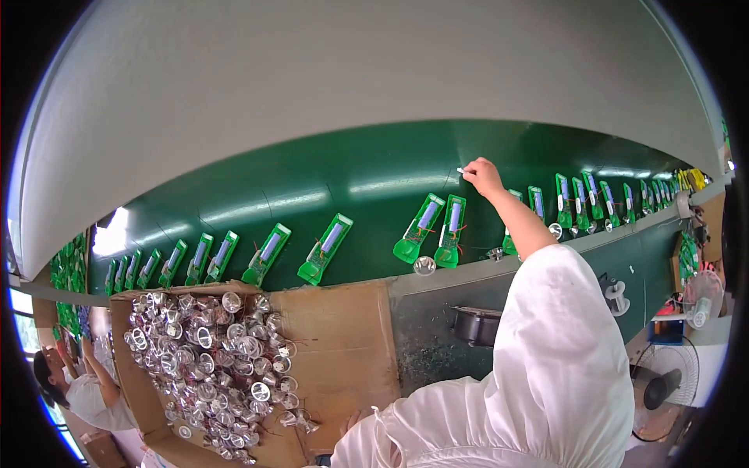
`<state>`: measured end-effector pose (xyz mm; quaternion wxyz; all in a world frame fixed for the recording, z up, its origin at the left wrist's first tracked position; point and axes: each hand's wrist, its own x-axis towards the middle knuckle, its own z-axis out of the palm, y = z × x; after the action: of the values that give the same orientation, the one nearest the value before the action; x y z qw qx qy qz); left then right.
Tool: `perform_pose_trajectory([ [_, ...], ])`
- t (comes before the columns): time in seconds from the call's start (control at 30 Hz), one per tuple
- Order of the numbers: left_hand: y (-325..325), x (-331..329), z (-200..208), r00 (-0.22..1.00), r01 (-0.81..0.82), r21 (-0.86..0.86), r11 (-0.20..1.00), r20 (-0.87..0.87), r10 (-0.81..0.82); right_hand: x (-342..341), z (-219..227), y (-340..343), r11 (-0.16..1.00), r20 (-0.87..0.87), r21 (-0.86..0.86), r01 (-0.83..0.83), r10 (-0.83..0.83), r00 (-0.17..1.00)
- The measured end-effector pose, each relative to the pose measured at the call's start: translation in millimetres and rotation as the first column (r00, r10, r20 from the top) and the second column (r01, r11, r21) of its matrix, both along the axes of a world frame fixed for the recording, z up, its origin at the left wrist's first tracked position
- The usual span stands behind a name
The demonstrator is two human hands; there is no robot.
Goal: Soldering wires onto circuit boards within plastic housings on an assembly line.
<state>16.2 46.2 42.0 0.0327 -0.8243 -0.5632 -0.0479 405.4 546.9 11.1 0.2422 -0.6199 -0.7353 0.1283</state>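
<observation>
My right hand point(482, 178) reaches over the green belt point(374, 164), its fingers pinched on a small white piece point(462, 171) too small to name. Below it, two green plastic housings point(451, 232) lie side by side, each with a pale blue cylinder and thin red wires. A silver reflector cup point(424, 266) sits at their near end. My left hand point(355, 420) shows only in part at the lower edge, by the cardboard point(335, 335); its fingers are mostly hidden by the white sleeve.
A cardboard box point(125, 374) full of silver reflector cups stands at the near left. More green housings line the belt on both sides. A dark round container point(476, 326) and a white spool point(616, 298) lie near my right arm. A fan point(663, 382) stands right; another person point(94, 390) works left.
</observation>
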Motion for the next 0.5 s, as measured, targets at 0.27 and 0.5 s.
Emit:
perform_pose_trajectory([
  [0.27,-33.3,7.9,6.1,1.000,-0.005,0.005,1.000,0.023,0.004,-0.6,-3.9,-9.5,0.985,0.368,0.148,0.091,-0.140,0.919],
  [0.5,-38.4,-0.5,-0.8,0.999,-0.022,0.060,0.998,0.037,0.019,-14.6,29.1,-49.9,0.986,-0.017,-0.164,0.000,-0.002,1.000],
])
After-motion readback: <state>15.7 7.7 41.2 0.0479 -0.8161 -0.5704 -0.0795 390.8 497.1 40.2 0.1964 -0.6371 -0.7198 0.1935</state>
